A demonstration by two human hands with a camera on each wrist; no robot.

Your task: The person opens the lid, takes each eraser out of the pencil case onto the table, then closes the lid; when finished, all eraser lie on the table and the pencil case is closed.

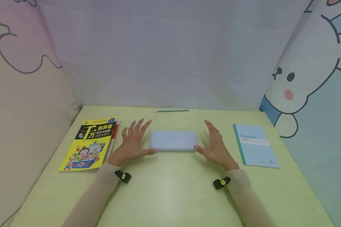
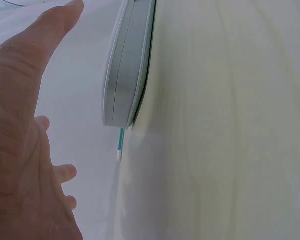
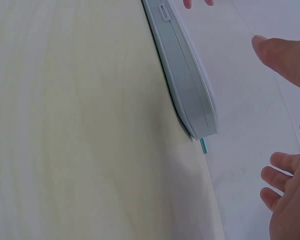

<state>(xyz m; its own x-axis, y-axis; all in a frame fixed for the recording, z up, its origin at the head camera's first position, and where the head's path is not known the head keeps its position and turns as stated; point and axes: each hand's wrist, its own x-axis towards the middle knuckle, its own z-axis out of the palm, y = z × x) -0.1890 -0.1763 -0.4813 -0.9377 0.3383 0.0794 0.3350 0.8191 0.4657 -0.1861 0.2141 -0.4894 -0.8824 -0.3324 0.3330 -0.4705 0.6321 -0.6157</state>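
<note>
A pale lavender-white pencil case (image 1: 173,140) lies closed on the table between my two hands. Its grey side wall (image 2: 127,70) shows in the left wrist view, and a small latch (image 3: 164,12) appears in the right wrist view. To the left of the case, my left hand (image 1: 133,143) is held with fingers spread and thumb pointing at its near corner. My right hand (image 1: 217,148) mirrors it on the right, fingers straight and thumb extended. Both wrist views show a gap between thumb and case. Neither hand holds anything.
Behind the case lies a thin green pencil (image 1: 171,111). A yellow picture book (image 1: 86,146) rests on a reddish book (image 1: 115,132) at the left, close to my left wrist. On the right is a light blue notebook (image 1: 255,151). A white cloth wall (image 1: 170,63) rises behind the table.
</note>
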